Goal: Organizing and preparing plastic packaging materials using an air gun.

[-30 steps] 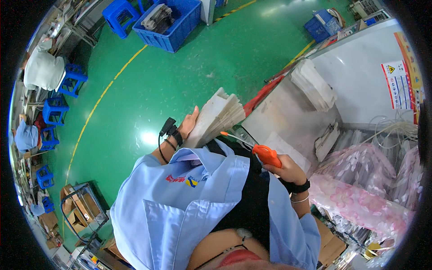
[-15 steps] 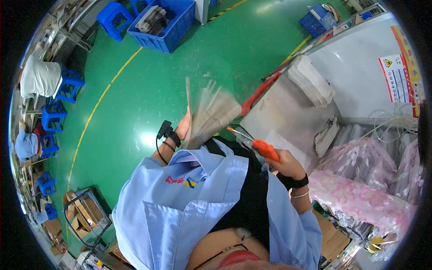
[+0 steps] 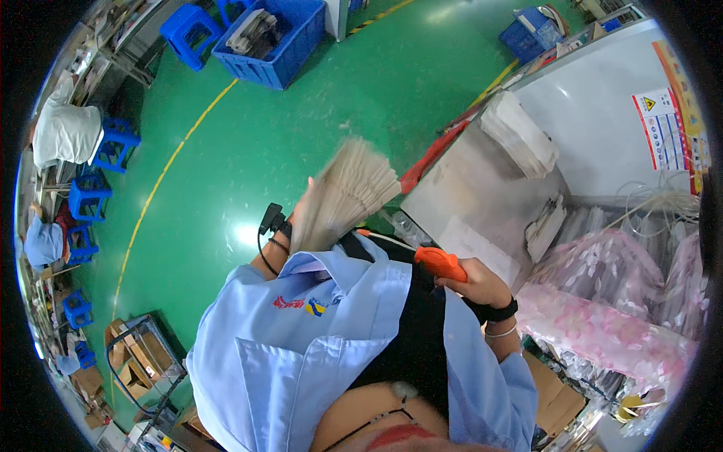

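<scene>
Held up in front of my body is a bundle of thin, flat, grey-beige strips [image 3: 354, 188], fanned out at its far end and slightly blurred. My left hand [image 3: 303, 207] is closed on the bundle's left side, with most of its fingers hidden behind it. Lower and to the right, my right hand [image 3: 483, 283] grips a tool with an orange handle [image 3: 440, 264] and a thin metal shaft. The shaft points left, toward the lower end of the bundle; its exact kind is unclear. Both hands are apart.
A metal worktop [image 3: 459, 200] lies to the right, bearing a stack of pale sheets [image 3: 520, 135]. Near it are a pink floral plastic cover [image 3: 610, 313] and clear plastic pieces. A blue crate [image 3: 271, 56] and blue stools [image 3: 188, 34] stand far left. People sit along the left benches.
The bundle has turned, and its strips now show as a broader fan. The orange-handled tool has moved slightly left and down, its shaft closer to my body.
</scene>
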Motion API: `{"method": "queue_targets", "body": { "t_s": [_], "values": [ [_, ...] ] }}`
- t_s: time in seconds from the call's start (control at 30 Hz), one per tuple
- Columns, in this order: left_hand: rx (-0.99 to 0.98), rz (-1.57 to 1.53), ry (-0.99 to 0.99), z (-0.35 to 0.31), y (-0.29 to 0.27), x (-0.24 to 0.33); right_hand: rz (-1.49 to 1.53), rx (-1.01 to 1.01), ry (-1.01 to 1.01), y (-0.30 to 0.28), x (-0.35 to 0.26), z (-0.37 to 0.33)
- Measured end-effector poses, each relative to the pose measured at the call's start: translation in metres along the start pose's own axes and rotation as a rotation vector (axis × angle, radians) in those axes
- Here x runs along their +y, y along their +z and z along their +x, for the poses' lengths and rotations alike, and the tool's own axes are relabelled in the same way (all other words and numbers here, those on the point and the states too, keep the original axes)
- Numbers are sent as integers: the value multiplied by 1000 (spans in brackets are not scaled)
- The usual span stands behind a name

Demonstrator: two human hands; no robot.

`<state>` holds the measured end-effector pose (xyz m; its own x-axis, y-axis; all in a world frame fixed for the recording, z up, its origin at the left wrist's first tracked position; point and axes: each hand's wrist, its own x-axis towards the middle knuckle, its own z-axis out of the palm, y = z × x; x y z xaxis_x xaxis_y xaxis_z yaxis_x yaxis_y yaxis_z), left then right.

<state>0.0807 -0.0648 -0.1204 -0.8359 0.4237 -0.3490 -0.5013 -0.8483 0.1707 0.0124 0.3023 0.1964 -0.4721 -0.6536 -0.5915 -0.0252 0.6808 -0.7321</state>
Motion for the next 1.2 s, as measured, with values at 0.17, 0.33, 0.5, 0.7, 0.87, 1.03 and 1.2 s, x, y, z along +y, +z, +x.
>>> {"method": "queue_targets", "body": {
  "t_s": [0.17,0.33,0.5,0.7,0.87,1.03,1.2],
  "values": [
    [195,1249,306,-1,-21,0,-113,8,-14,5,6,1],
    [227,931,175,-2,1,6,-105,28,87,6,14,6],
    [238,344,155,-11,59,-1,-141,38,105,7,9,4],
    [373,701,199,-27,107,-1,-125,25,109,1,14,2],
    [681,1032,141,-15,50,2,-48,-64,-73,4,18,-10],
    [440,1814,331,-24,135,8,24,-59,-92,10,28,-11],
    [255,1437,-275,-17,110,23,142,-103,-109,13,40,-19]
  ]
}}
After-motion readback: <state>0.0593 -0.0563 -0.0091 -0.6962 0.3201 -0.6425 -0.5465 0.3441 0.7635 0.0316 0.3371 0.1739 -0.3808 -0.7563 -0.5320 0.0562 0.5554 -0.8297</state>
